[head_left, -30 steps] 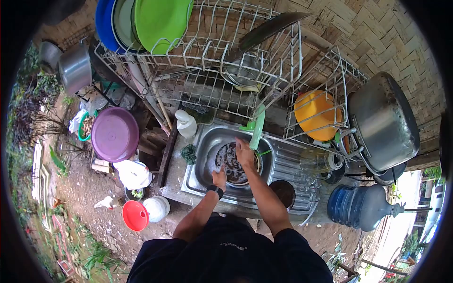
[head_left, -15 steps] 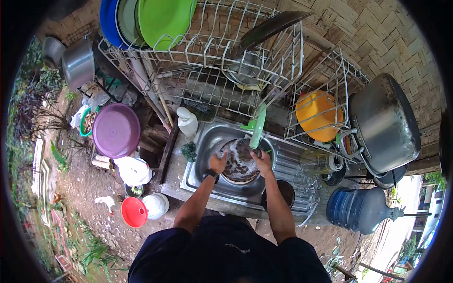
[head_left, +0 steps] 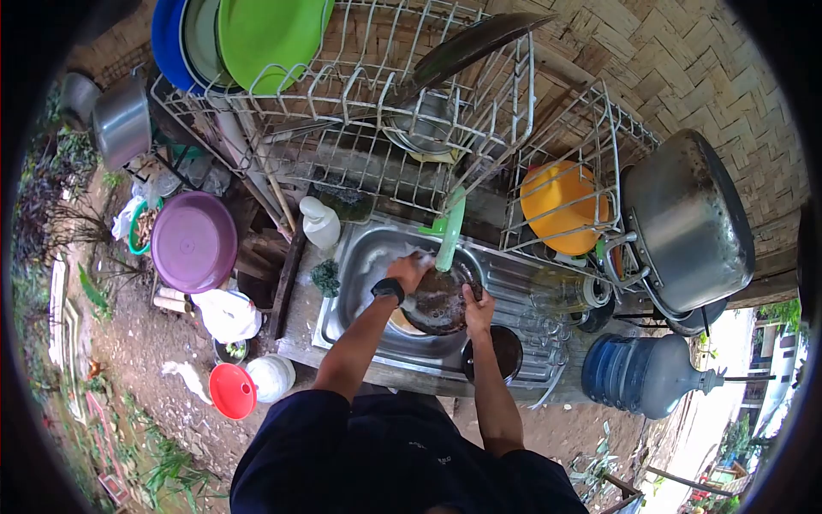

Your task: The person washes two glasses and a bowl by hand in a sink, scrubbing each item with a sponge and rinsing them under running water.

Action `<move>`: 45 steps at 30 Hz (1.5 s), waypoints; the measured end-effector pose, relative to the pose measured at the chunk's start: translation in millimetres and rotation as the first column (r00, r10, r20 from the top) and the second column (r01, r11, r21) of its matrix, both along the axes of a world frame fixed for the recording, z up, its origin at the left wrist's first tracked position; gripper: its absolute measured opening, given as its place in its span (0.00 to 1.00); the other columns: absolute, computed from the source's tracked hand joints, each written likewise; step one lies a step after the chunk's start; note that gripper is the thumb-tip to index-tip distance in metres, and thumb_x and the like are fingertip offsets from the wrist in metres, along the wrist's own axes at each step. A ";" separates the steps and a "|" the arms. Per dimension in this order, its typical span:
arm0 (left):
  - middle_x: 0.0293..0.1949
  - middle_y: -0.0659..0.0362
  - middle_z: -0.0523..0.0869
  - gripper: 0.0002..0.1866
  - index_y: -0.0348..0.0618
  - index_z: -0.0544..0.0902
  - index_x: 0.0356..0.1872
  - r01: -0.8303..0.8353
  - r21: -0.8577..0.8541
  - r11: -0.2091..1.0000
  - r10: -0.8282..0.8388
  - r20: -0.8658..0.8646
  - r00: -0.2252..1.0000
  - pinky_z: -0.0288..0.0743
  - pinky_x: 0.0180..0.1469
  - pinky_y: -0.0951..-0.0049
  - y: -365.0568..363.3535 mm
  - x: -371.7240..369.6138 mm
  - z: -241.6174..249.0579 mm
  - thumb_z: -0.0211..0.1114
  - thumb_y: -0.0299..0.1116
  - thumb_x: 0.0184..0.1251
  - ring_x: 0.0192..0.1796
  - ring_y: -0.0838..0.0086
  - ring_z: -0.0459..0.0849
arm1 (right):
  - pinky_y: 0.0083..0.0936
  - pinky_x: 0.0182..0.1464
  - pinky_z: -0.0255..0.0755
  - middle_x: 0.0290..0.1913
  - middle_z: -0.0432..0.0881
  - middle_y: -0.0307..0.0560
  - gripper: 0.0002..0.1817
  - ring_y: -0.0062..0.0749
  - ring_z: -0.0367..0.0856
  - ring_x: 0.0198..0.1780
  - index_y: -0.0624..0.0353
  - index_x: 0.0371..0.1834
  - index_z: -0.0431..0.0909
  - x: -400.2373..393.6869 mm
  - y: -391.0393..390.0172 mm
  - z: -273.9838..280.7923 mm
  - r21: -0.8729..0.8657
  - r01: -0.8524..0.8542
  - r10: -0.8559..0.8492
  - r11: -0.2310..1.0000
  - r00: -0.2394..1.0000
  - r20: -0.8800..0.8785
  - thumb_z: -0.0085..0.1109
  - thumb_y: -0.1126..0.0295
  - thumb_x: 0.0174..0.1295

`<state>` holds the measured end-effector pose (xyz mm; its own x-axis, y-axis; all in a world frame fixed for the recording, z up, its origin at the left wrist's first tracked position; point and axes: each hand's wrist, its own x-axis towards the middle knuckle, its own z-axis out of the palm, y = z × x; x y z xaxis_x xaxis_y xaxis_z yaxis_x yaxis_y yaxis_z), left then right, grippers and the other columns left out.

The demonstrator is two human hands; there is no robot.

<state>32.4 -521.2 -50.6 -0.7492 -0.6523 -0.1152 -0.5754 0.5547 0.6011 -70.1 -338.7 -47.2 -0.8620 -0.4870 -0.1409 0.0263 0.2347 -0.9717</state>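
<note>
A dark round pan (head_left: 441,301) with suds inside is tilted in the steel sink (head_left: 353,300). My right hand (head_left: 479,310) is closed around its right rim, thumb on the inner side. My left hand (head_left: 411,271), wet with foam, is at the pan's far left edge; its fingers are partly hidden and blurred, so any thing in them does not show. Just right of that hand, the green tap (head_left: 451,231) points down over the pan. Part of a pale-rimmed vessel (head_left: 401,322) shows beneath the pan.
A white soap bottle (head_left: 320,224) and a dark green scrubber (head_left: 325,278) are left of the sink. Glasses (head_left: 548,330) and a dark round pan (head_left: 497,353) are at the right. A wire rack (head_left: 360,103) hangs above, with a large pot (head_left: 685,223) at the right.
The left hand has moved from the pan's left side up toward the tap. The pan is more tilted, with less foam in it. The right hand still grips its right side.
</note>
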 end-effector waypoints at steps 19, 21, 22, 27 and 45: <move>0.27 0.57 0.86 0.27 0.34 0.84 0.34 -0.489 0.718 0.496 0.861 -0.332 0.387 0.72 0.37 0.69 34.8 52.7 3.2 0.49 0.51 0.73 0.32 0.78 0.77 | 0.43 0.72 0.50 0.70 0.59 0.58 0.28 0.51 0.56 0.72 0.65 0.68 0.60 49.6 -42.7 15.6 0.564 -0.580 0.798 0.588 0.301 -0.522 0.47 0.63 0.66; 0.23 0.61 0.81 0.29 0.34 0.82 0.28 -0.490 0.702 0.516 0.840 -0.304 0.450 0.70 0.34 0.69 35.2 55.0 -16.5 0.49 0.53 0.73 0.29 0.80 0.71 | 0.43 0.71 0.51 0.70 0.58 0.61 0.29 0.54 0.56 0.71 0.69 0.67 0.60 34.9 -31.6 6.3 0.643 -0.402 0.758 0.652 0.362 -0.543 0.49 0.66 0.65; 0.22 0.62 0.80 0.29 0.34 0.82 0.27 -0.460 0.709 0.535 0.823 -0.314 0.473 0.68 0.33 0.69 37.6 53.4 -30.5 0.49 0.53 0.73 0.28 0.80 0.69 | 0.44 0.70 0.53 0.69 0.59 0.61 0.31 0.54 0.58 0.70 0.68 0.69 0.57 27.5 -38.1 0.0 0.684 -0.325 0.750 0.653 0.401 -0.526 0.50 0.65 0.64; 0.18 0.64 0.71 0.31 0.35 0.76 0.21 -0.468 0.713 0.522 0.805 -0.232 0.546 0.63 0.29 0.68 40.7 41.4 -25.3 0.49 0.55 0.72 0.27 0.78 0.64 | 0.40 0.72 0.50 0.70 0.58 0.58 0.28 0.48 0.57 0.71 0.65 0.67 0.60 52.3 -66.5 21.2 0.591 -0.474 0.757 0.652 0.369 -0.539 0.47 0.67 0.65; 0.54 0.50 0.78 0.24 0.53 0.68 0.63 -0.041 -0.495 0.868 -0.065 -0.194 0.979 0.71 0.55 0.55 15.9 26.4 45.8 0.52 0.49 0.69 0.56 0.51 0.75 | 0.28 0.53 0.69 0.48 0.81 0.49 0.24 0.31 0.77 0.48 0.66 0.58 0.72 29.6 -40.9 -15.8 0.082 0.067 -0.062 0.994 0.996 -0.070 0.63 0.66 0.61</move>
